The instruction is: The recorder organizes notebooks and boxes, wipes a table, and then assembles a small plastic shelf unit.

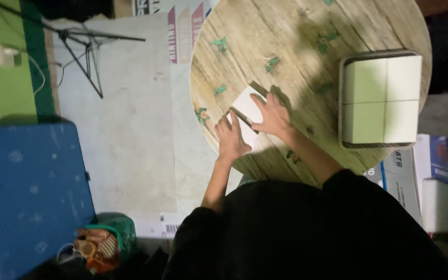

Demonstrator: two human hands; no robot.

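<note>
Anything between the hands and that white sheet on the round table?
Nothing visible. The left hand and the right hand both rest directly on the flat white paper sheet near the edge of the round wood-patterned table. The pale green stack in a tray sits apart, off to the right.

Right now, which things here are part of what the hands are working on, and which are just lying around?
In hand:
- left hand and right hand, both pressing flat on the white sheet
- white sheet
- round wooden table under it

Lying about:
- pale green box on the table
- blue case on the floor
- black stand
- cardboard boxes beside the table
</note>
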